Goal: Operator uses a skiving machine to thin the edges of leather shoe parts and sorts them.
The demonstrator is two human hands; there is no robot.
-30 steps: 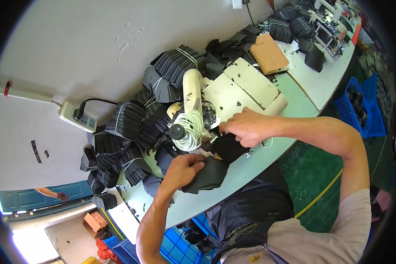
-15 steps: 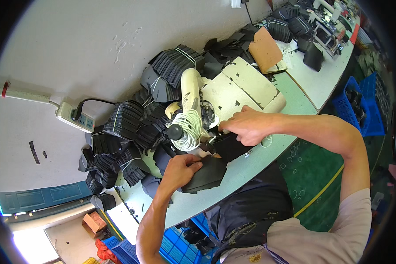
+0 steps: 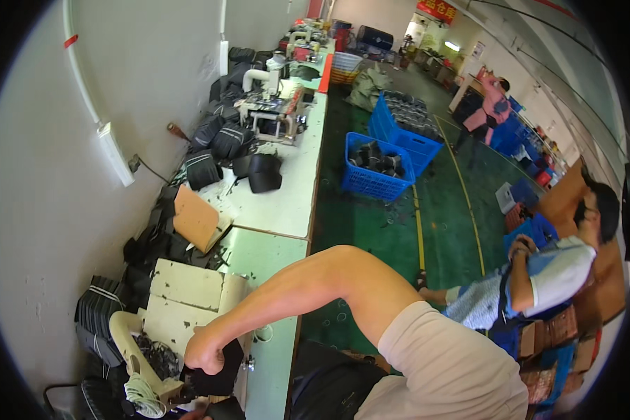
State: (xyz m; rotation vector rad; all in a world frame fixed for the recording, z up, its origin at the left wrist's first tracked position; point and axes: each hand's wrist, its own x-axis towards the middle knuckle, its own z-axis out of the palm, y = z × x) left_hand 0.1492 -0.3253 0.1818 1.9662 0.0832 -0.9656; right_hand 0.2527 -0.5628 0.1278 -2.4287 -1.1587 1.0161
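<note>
My right hand point(image 3: 205, 352) is curled closed beside the head of a cream sewing machine point(image 3: 189, 301). Just under and beside it lies a dark flat piece point(image 3: 220, 374); what the fingers pinch, if anything, is hidden. Only a sliver of my left hand point(image 3: 194, 413) shows at the lower edge, next to another dark piece point(image 3: 227, 409), and its fingers cannot be made out. A coil of pale cord point(image 3: 144, 397) hangs on the machine's front.
Bundled dark pieces point(image 3: 99, 318) stack against the wall. An orange-brown folder point(image 3: 197, 218) lies past the machine, and a second machine point(image 3: 273, 105) stands farther along the bench. Blue crates point(image 3: 378, 183) stand on the green floor. One person point(image 3: 532, 280) sits at right; another point(image 3: 490, 112) stands farther off.
The view has swung up and to the right, bringing the room and two people in. My left hand has mostly dropped out of view; my right stays by the machine, fingers now curled.
</note>
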